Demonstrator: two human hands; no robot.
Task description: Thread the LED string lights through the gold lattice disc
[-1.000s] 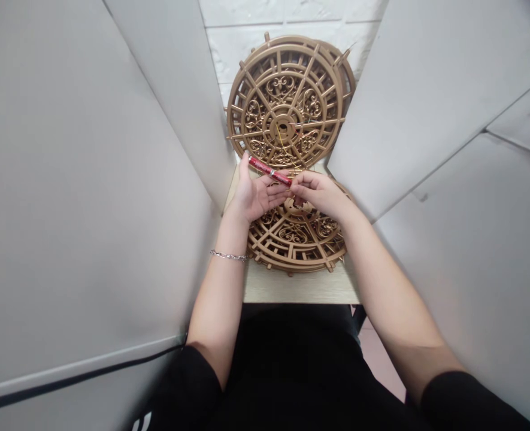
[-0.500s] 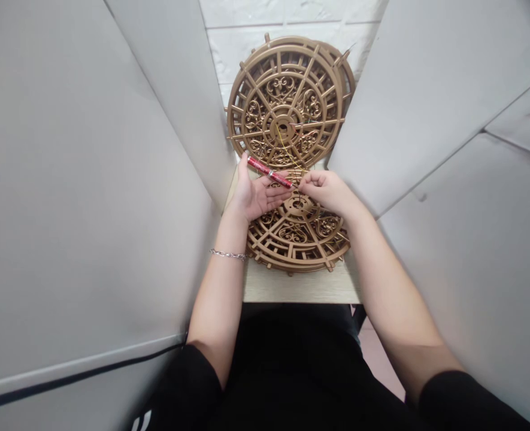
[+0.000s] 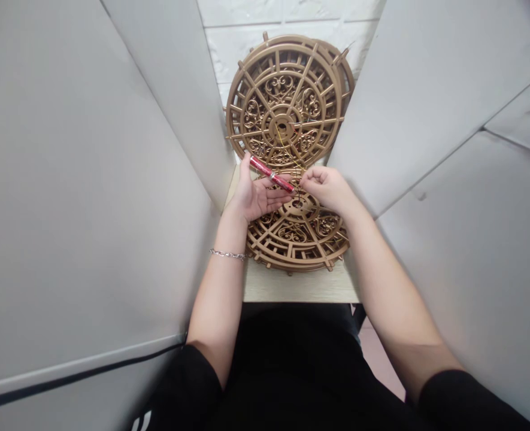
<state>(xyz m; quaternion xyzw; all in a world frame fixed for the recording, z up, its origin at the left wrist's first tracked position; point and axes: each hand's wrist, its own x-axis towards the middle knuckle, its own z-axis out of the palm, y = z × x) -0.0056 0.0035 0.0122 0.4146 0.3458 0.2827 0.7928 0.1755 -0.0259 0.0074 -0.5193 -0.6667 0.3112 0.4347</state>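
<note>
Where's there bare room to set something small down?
Bare tabletop between the lower disc stack and the near edge, flanked by left forearm and right forearm. Crowded further in: left hand with the red pen, right hand, yellow wire, upper disc stack.

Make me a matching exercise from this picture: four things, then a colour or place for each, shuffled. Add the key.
Things:
1. Tube
2. Bracelet
3. Discs
4. Shirt

Colours or places:
A. Bronze
B. Black
C. Across the left hand
D. Silver

Pairs: 1-C, 2-D, 3-A, 4-B
</note>
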